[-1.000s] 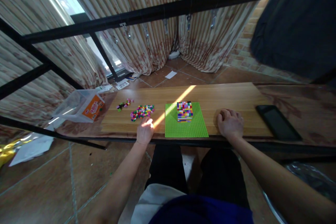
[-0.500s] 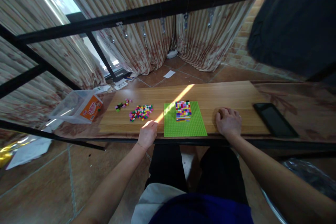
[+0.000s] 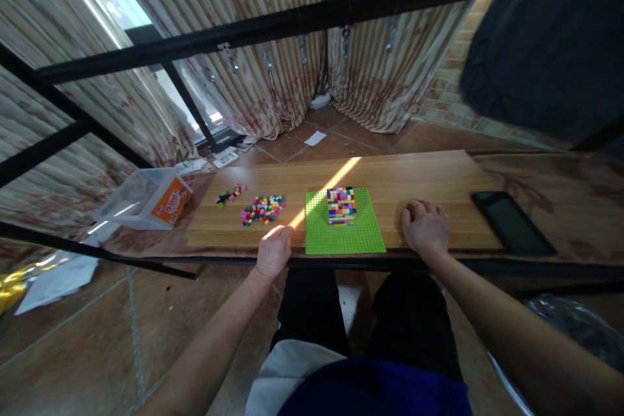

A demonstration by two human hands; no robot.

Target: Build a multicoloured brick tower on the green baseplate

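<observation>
A block structure [image 3: 342, 207] of many colours stands on a green studded baseplate [image 3: 345, 240] on the wooden board [image 3: 414, 172]. My left hand [image 3: 275, 250] rests closed at the board's front edge, left of the baseplate, with nothing visible in it. Right of the baseplate, my right hand [image 3: 426, 226] lies on the board with its fingers curled, and nothing shows in them. Loose coloured bricks [image 3: 264, 209] form a pile beyond my left hand. A smaller group of bricks [image 3: 230, 195] lies farther left.
A clear plastic box [image 3: 141, 198] with an orange label sits at the board's left end. On the right lies a dark tablet-like slab [image 3: 511, 222]. A black metal bar [image 3: 302, 18] crosses the view beyond the board, in front of curtains [image 3: 273, 91].
</observation>
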